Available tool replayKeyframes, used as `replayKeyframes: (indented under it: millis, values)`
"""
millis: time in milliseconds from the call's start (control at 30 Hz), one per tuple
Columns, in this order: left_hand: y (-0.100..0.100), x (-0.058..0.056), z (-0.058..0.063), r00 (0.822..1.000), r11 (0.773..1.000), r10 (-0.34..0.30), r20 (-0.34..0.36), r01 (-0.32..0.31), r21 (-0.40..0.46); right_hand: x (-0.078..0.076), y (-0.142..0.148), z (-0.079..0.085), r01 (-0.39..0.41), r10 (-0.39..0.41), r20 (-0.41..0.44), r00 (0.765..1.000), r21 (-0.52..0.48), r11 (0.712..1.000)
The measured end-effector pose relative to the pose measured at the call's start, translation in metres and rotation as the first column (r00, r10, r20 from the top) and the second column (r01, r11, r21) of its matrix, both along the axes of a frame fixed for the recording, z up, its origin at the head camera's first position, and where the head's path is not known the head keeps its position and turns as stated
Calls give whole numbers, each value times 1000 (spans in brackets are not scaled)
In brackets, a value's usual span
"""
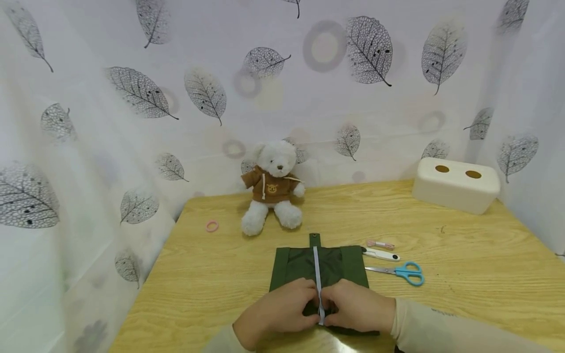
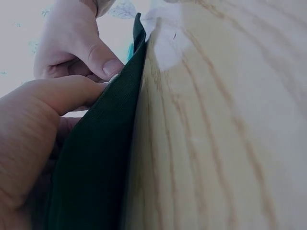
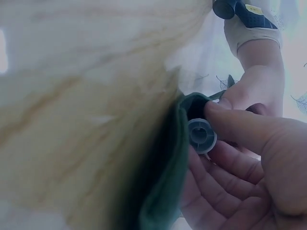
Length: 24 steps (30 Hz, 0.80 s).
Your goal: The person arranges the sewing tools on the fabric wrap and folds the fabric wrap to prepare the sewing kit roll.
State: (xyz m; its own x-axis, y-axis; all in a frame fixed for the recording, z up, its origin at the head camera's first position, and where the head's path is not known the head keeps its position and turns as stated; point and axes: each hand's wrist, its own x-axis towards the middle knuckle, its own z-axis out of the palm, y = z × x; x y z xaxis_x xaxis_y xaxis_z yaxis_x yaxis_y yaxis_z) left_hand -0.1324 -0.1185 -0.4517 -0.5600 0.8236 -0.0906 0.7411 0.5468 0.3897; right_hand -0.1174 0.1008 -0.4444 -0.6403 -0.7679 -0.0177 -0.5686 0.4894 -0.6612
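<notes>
Both hands meet at the near edge of a dark green fabric pouch with a pale grey strip down its middle (image 1: 321, 267), which lies flat on the light wooden worktop (image 1: 463, 289): the left hand (image 1: 275, 314) pinches the cloth with curled fingers, and the right hand (image 1: 359, 309) curls its thumb and fingers round the same edge, where a small round grey plastic piece (image 3: 201, 135) sits against its thumb. Just right of the pouch lie blue-handled scissors (image 1: 403, 272) and white thread snips (image 1: 380, 254). Beyond it sits a white teddy bear in a brown hoodie (image 1: 273, 186).
</notes>
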Motion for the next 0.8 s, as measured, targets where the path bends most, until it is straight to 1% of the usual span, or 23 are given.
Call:
replayKeyframes:
  millis: [133,333,533,667,800]
  values:
    - [3,-2,-2,1000,1000,5,-16,-5,-12,0,0,2,-7,7,-12,1000,-1,1000]
    - [2,0,-2,999,999,37,20,-36,-17,-1,0,4,-36,36,8,999,30,999]
    - [-1,1,1,998,999,41,43,-41,-4,0,5,7,-13,13,-1,1000,52,999]
    - [-4,1,4,998,1000,29,55,-29,-8,1,5,7,-15,13,50,999,36,999]
    - [-5,1,5,999,1000,6,48,-5,-7,1,5,6,-11,9,97,995,19,1000]
